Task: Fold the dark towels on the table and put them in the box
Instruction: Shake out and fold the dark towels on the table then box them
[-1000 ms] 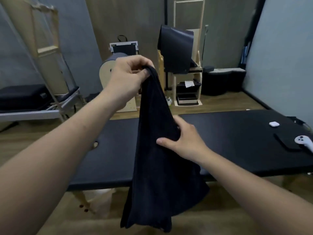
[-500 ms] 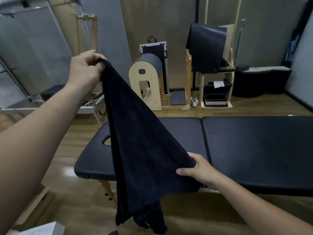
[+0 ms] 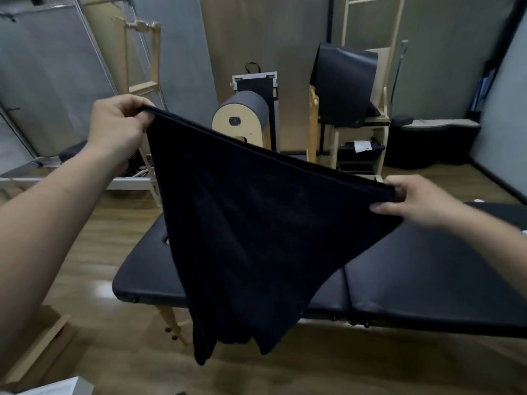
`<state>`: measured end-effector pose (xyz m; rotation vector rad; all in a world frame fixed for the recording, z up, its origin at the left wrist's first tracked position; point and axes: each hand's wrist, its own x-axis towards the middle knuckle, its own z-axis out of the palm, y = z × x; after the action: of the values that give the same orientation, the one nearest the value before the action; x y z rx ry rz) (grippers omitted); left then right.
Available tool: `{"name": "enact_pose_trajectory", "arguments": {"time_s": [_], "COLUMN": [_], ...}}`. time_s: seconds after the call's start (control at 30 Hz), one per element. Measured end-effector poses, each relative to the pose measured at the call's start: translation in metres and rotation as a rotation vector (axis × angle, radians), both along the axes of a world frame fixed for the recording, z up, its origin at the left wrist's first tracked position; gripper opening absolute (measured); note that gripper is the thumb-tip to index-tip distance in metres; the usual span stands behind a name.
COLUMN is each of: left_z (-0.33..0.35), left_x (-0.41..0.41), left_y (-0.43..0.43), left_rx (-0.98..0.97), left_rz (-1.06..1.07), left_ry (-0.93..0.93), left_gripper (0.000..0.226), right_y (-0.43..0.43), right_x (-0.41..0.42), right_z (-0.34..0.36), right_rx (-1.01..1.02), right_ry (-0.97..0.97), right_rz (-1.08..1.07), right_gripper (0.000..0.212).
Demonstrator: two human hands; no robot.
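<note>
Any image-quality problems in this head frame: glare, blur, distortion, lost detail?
Head view: dim light, dark towel nearly black against the black table, folds barely visible; head view: wide-angle bending near the edges; head view: small glare patch on the floor beside the table.

a room with grey walls (image 3: pixel 442 67) and a wood-plank floor (image 3: pixel 370 366). a black padded table (image 3: pixel 427 275) stretches from 6 to 4 o'clock. at 12 o'clock stands a rounded wooden barrel (image 3: pixel 242 121), at 1 o'clock a pale wooden shelf unit (image 3: pixel 382 143), at 11 o'clock a wooden ladder frame (image 3: pixel 142 88).
</note>
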<state>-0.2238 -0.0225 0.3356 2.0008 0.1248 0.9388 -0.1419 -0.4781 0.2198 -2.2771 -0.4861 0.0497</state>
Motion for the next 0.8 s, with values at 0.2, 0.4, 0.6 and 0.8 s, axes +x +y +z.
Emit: {"name": "enact_pose_trajectory", "arguments": {"time_s": [0.2,0.4,0.6,0.8], "left_z": [0.012,0.015,0.032,0.034], "left_x": [0.006,0.014,0.023,0.033], "left_y": [-0.012,-0.027,-0.074,-0.099], "left_rx": [0.020,-0.102,-0.096,-0.027], "left_rz": [-0.041,-0.048,-0.230,-0.283], "left_ry": [-0.080,-0.063,-0.125,-0.106], "left_gripper": [0.032,0.032,0.031,0.033], "right_y": [-0.036,-0.051,-0.071,-0.070], "right_x": [0.003,-0.027,-0.053,-0.085], "right_z": [0.080,0.075,0.019,-0.014], "right_rx": [-0.018,0.205,0.468,0.311], "right_ry": [-0.184,0.125,0.378,0.458], "right_rz": [-0.089,-0.101,-0.221,-0.294], "right_gripper": [0.037,0.092,0.097,0.004]}}
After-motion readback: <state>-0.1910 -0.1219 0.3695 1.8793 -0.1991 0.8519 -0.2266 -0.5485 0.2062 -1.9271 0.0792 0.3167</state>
